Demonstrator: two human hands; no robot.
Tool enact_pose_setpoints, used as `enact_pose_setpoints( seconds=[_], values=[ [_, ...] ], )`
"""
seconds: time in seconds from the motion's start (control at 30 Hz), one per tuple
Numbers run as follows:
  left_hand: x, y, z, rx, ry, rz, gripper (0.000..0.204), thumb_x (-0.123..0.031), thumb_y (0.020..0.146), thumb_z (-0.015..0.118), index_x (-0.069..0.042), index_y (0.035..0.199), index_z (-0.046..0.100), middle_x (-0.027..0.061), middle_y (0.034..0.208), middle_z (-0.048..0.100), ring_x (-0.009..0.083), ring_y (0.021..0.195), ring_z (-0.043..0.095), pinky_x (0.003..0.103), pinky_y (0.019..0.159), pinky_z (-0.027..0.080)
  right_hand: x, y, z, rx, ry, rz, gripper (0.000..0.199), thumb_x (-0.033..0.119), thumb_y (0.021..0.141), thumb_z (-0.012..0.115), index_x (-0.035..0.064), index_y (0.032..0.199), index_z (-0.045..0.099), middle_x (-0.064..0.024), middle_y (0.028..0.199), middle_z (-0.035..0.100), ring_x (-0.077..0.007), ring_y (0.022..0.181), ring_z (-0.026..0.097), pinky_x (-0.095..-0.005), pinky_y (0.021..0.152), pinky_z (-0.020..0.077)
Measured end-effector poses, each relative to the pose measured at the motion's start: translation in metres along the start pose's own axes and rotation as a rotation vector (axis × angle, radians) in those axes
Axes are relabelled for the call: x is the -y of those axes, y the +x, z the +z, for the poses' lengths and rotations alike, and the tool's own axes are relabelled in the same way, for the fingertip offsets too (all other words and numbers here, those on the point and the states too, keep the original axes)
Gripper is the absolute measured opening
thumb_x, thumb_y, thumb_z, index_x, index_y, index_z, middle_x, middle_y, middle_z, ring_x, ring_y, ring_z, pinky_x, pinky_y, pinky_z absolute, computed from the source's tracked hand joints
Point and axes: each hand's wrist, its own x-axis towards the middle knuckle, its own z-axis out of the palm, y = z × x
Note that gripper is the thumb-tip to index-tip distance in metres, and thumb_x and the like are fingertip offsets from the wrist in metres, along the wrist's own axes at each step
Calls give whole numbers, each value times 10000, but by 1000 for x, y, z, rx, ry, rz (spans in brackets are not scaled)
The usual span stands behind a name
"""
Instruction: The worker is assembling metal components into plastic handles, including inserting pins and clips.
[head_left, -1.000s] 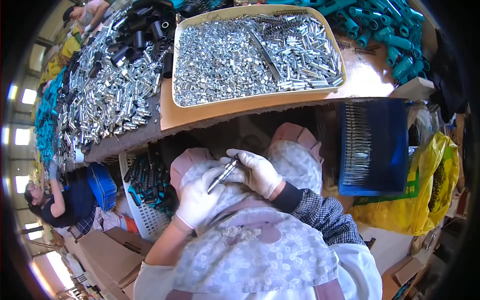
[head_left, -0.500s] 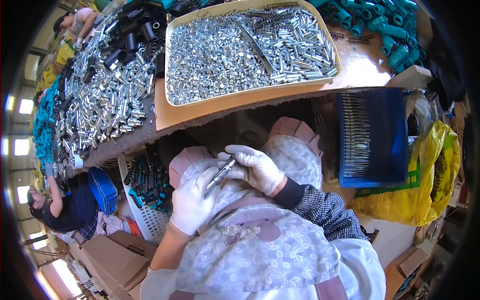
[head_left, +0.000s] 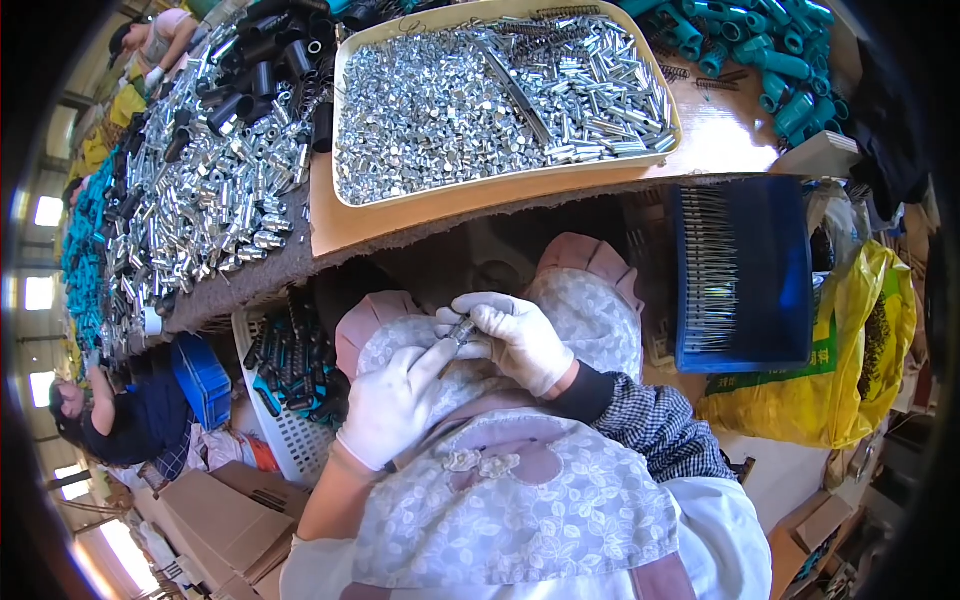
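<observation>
Holding a small metal part [head_left: 462, 328] between both gloved hands over the lap, below the near edge of the bench [head_left: 400, 225], the person has the left hand [head_left: 395, 400] curled loosely with its forefinger stretched up to the part, and the right hand [head_left: 520, 340] closed around the part's other end. To do this step well, I judge the two ends should be kept in line and pressed or turned together with the fingertips only, close to the body, so that nothing drops among the folds of the apron [head_left: 510, 500]. The tray [head_left: 500, 190] of silver pieces sits at the bench's near edge, within easy reach above the hands. Most of the part is hidden inside the right glove, so its shape and whether it is one piece or two cannot be told. The crate [head_left: 740, 270] at the bench's right end is in shadow, and its contents show only as thin rods.
</observation>
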Motion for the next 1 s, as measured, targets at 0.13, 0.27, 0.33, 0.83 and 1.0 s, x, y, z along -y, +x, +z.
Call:
enact_pose_setpoints(
  seconds=[0.13, 0.27, 0.33, 0.83, 1.0],
  values=[
    [-1, 0, 5, -16, -63, -33, 480, -133, 841, 685, -172, 1314, 611, 120, 1038, 650, 341, 784, 675, 415, 700, 570, -2, -2, 2, -12, -11, -26, 363, 143, 1056, 522, -82, 1340, 540, -220, 1306, 628, -286, 1138, 662, -402, 979, 572],
    [1, -2, 13, -76, -153, 2, 457, -121, 862, 672, -112, 1314, 605, 127, 1053, 670, 310, 845, 697, 389, 757, 568, -2, -3, 2, -34, -66, -19, 377, 183, 1052, 540, -68, 1333, 558, -199, 1286, 646, -268, 1097, 677, -386, 934, 585],
    [-3, -1, 12, -9, -754, -239, 417, -108, 886, 647, -34, 1294, 603, 120, 1048, 690, 264, 916, 702, 371, 827, 551, 3, -6, 4, -29, -116, -6, 377, 199, 1048, 548, -61, 1319, 575, -187, 1263, 661, -255, 1083, 680, -372, 909, 587],
    [12, -29, 61, 278, -2367, -470, 666, -227, 1008, 553, -230, 1599, 246, 19, 898, 429, 88, 549, 376, 213, 438, 305, 12, -1, 17, -73, -336, -55, 376, 261, 1001, 621, -69, 1178, 648, -198, 1121, 714, -264, 1042, 693, -382, 952, 543],
    [19, -31, 67, 328, -2409, -394, 649, -265, 1006, 578, -219, 1580, 278, 8, 896, 413, 76, 549, 375, 210, 434, 303, 16, 0, 16, 22, -412, -72, 371, 258, 1012, 601, -70, 1179, 650, -192, 1120, 716, -260, 1040, 695, -379, 948, 544]
  ],
)
